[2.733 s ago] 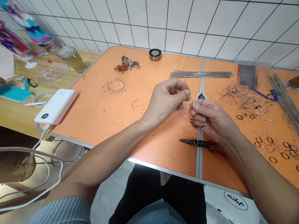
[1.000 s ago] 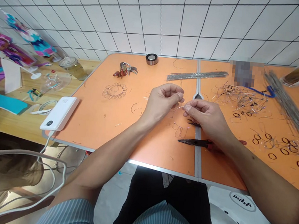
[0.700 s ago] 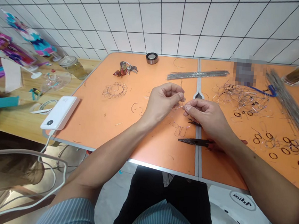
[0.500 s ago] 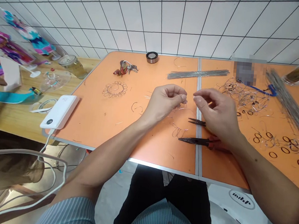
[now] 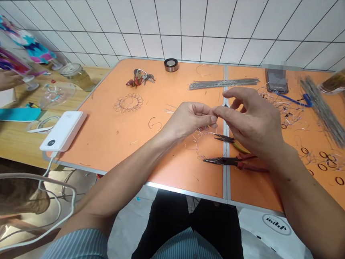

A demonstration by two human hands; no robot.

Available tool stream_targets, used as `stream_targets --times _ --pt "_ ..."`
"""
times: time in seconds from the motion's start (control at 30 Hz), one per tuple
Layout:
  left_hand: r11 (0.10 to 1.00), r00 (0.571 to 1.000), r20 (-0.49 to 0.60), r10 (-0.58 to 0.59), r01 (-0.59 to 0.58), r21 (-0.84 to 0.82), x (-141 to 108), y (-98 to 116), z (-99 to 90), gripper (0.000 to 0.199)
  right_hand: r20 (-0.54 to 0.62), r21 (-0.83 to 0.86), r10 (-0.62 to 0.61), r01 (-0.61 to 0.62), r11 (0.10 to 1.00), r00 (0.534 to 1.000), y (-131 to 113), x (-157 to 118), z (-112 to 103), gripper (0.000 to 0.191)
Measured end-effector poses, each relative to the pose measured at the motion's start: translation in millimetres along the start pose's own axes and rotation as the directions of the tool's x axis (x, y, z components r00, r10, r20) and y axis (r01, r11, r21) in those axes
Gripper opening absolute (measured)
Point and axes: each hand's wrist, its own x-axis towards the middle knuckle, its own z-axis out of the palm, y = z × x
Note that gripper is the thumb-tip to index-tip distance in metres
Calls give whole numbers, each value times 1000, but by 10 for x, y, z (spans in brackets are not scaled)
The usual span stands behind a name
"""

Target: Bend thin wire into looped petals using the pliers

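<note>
Wire handling, I'd say: left hand [image 5: 184, 118] pinching thin, coppery looped wire [image 5: 197, 148], right hand [image 5: 258, 121] with fingers loosely spread. Next move wants a light touch.

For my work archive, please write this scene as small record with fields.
Left hand: pinches fine looped wire
Right hand: thumb and index apart, thumb beside left fingertips
Below hands: yellow-handled pliers, red-handled pliers
Surface: orange table
Far side: dark roll, straight wire bundle
Left side: white device, cable attached
</note>
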Motion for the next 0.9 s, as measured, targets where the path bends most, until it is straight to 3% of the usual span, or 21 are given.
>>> stream_targets --times 0.17,0.37,0.53,0.77,0.9 --pt "1000 999 -27 -17 17 -19 28 -47 -18 20 128 57 29 -37 998 991 -34 29 -73 31" --pt "1000 1000 -24 -9 9 -11 29 -64 -15 15 236 -1 -195 201 980 952 90 17 -94 35" --pt "1000 1000 -22 -16 15 -26 18 -17 7 20 264 -102 -277 312 944 924 146 5 -64 39" --pt "996 997 20 -72 71 61 -1 19 -14 9 255 -294 -371 437 850 893 199 -15 -56 49" --pt "992 995 50 -83 78 101 -3 40 -52 11 245 -249 -301 360 899 922 201 -13 -69 38"
